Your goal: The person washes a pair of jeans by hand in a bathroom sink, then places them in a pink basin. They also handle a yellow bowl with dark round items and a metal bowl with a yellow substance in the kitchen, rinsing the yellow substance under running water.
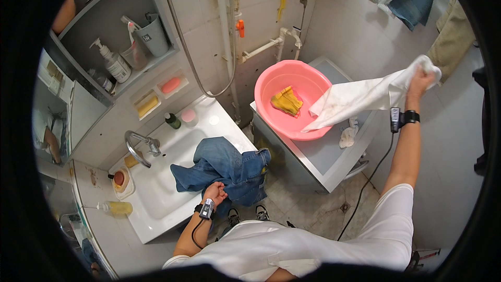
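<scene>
My right hand [420, 81] is raised at the right, gripping one end of a white cloth [358, 96]. The cloth slopes down from it into a pink plastic basin [269, 120], and faint stains show on it. In the basin lies a bunched yellow cloth [289, 101] with reddish edges. My left hand [215, 193], fingers curled, is against blue denim jeans [225, 156]. Whether the fingers pinch the denim cannot be made out. The jeans are heaped partly in the white sink [150, 197] and drape over its front edge.
The basin stands on a grey-topped washing machine [309, 156], beside a small white crumpled cloth [347, 135]. At the sink are a curved chrome faucet [141, 147], a dark green bottle [172, 121] and a soap dish [124, 188]. A cable [370, 184] trails from my right wrist. A shower hose [184, 43] hangs behind.
</scene>
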A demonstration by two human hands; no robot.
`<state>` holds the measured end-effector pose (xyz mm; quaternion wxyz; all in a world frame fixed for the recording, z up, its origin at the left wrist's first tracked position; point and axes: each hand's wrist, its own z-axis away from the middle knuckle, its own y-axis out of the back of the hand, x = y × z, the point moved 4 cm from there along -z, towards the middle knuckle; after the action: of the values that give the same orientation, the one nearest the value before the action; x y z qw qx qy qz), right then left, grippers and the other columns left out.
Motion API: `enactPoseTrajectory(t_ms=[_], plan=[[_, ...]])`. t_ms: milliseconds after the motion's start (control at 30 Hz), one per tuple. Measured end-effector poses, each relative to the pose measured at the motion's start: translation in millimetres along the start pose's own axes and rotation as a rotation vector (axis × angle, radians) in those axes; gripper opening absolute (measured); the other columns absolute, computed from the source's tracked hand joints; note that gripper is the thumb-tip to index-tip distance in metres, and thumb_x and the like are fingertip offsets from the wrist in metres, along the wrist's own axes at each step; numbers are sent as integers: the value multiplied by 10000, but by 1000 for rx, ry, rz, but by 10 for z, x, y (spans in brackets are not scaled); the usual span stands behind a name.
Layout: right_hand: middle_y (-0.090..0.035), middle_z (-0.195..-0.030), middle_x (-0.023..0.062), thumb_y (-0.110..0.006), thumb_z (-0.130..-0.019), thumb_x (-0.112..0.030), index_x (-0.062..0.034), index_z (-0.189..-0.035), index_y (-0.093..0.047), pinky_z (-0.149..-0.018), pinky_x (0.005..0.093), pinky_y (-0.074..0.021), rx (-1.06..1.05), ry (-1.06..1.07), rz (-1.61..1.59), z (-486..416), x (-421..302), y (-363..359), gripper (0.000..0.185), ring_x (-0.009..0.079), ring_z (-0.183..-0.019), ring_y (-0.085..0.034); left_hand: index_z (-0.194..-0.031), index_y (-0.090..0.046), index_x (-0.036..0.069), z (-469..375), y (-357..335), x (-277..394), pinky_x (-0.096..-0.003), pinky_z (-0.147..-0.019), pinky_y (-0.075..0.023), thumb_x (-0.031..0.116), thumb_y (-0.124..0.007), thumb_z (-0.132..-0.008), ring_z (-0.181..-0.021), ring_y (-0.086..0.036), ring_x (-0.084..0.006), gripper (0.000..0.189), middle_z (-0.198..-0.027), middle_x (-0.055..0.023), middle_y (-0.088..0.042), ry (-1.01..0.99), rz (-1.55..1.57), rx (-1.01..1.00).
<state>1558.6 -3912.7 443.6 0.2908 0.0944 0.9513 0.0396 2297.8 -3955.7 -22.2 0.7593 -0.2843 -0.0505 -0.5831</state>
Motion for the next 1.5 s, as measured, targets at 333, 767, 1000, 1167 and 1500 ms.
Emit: enactPoseTrajectory(t_ms=[333,767,1000,1167,1500], plan=[[-226,-1423,362,-814,-637,-325,-90,-1339,-460,-1024,397,-386,-1603,299,243,2624,-366,-814,821,450,-1207,-456,-766,-508,57,114,-62,33,-328,-549,-402,132,-486,-912,-454,-314,-131,166,-532,12,-333,-30,-7,30],[-616,-1078,253,-626,-747,-67,11,-1021,-638,-913,442,-449,-627,475,668,1769,-313,-913,285,366,-1045,-580,-790,-517,47,76,-39,-11,-335,-540,-419,142,-493,-919,-444,-370,-142,162,-522,-6,-385,-25,38,-18],[-637,-1096,175,-602,-779,-238,-59,-1111,-656,-925,415,-465,-1702,568,187,3312,-803,-1857,380,357,-1054,-585,-806,-540,36,72,-6,-25,-343,-550,-437,140,-497,-919,-442,-396,-149,159,-538,-20,-421,-37,29,22],[-654,-1120,154,-676,-738,-379,-95,-1076,-688,-850,407,-487,-2117,412,437,4056,-458,-2361,441,325,-989,-623,-785,-537,45,138,-22,-24,-340,-578,-450,140,-501,-914,-456,-428,-152,164,-577,-21,-455,-28,35,-9],[-661,-960,72,-636,-876,-186,7,-1008,-634,-706,326,-544,-1532,-832,-624,2872,-1115,-1687,234,163,-850,-638,-801,-537,45,88,-11,-29,-334,-572,-435,160,-495,-919,-445,-409,-148,170,-589,-23,-471,-13,22,-13]])
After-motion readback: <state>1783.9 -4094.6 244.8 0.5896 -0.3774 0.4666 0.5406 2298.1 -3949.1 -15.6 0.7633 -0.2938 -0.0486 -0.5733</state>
